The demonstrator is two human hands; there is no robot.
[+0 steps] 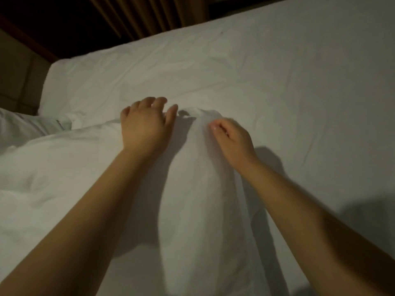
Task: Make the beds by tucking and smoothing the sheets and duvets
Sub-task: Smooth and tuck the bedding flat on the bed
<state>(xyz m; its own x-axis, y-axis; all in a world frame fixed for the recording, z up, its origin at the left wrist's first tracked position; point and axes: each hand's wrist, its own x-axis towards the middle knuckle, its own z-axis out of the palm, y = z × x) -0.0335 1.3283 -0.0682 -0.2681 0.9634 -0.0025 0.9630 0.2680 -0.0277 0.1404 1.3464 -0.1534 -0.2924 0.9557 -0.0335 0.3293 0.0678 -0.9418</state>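
Observation:
A white duvet lies bunched over the near left of the bed, with a raised fold running toward me down the middle. My left hand rests palm down on the duvet's far edge, fingers spread. Just right of the fold's tip, my right hand has its fingers curled and pinches the white cloth. A white fitted sheet covers the mattress beyond and to the right, lightly creased.
A white pillow lies at the left edge. Brown curtains hang behind the bed's far side, and a dark wall panel stands at the left.

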